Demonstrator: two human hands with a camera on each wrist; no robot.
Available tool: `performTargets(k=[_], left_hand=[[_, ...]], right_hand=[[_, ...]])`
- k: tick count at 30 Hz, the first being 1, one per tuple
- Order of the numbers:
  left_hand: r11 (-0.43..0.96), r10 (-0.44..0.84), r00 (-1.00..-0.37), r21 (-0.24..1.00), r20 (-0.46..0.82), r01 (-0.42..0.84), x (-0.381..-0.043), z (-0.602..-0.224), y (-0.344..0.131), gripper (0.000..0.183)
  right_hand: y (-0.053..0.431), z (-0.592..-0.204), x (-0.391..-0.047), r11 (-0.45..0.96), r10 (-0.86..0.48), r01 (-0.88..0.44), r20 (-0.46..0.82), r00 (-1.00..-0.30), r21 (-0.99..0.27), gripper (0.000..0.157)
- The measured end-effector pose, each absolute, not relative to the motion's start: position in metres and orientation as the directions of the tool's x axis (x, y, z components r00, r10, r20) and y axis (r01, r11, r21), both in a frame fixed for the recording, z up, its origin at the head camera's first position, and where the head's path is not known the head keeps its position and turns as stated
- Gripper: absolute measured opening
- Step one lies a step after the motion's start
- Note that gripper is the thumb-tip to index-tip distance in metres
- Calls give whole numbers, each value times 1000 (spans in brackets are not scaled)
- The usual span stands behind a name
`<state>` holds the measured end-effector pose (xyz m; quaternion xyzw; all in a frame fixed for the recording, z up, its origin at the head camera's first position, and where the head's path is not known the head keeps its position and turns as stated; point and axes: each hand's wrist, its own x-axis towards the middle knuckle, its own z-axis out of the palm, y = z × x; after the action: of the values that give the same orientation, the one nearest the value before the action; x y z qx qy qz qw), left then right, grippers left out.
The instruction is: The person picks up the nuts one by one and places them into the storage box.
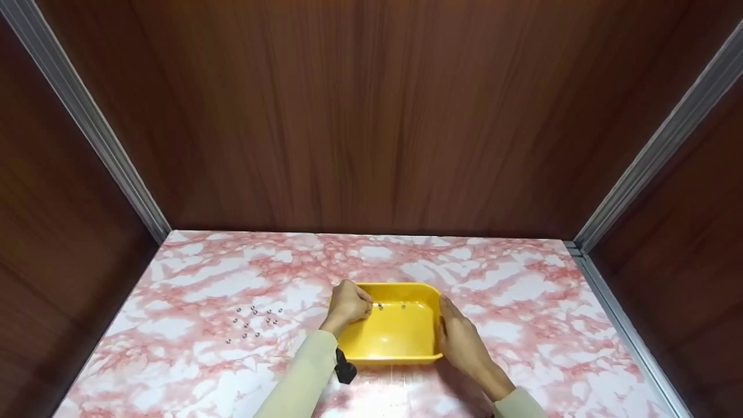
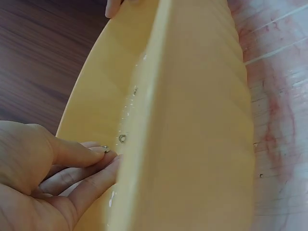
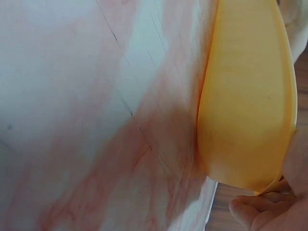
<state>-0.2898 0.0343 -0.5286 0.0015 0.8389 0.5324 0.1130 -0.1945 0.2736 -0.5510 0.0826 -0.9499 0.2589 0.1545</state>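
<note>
A yellow plastic tray point(image 1: 386, 342) sits on the table in the head view. My left hand point(image 1: 350, 302) reaches over its left side into the tray. Between thumb and fingertips it pinches a small metal nut point(image 2: 106, 149), seen in the left wrist view. Two more spots of metal lie on the tray floor near the far wall: a nut point(image 2: 122, 138) close to my left fingers and another small nut point(image 1: 404, 306) farther right. My right hand point(image 1: 464, 342) holds the tray's right wall by the rim; part of its grip is hidden in the right wrist view.
Several loose nuts point(image 1: 246, 325) are scattered on the red-and-white marbled table point(image 1: 522, 302) left of the tray. Dark wooden panels point(image 1: 371, 116) with metal edge posts point(image 1: 104, 133) enclose the back and sides.
</note>
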Motion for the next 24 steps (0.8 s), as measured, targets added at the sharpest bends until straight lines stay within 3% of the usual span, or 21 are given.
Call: performTargets(k=[8, 16, 24], left_hand=[[505, 112, -964, 849, -243, -155, -298, -524, 36, 11], [525, 113, -970, 842, -216, -127, -301, -524, 34, 12], [599, 154, -987, 799, -55, 48, -296, -520, 26, 13]], right_hand=[[274, -551, -195, 850, -76, -240, 341, -937, -468, 52], [275, -551, -194, 843, -80, -227, 303, -949, -487, 52], [274, -551, -194, 847, -75, -232, 324, -943, -478, 51]])
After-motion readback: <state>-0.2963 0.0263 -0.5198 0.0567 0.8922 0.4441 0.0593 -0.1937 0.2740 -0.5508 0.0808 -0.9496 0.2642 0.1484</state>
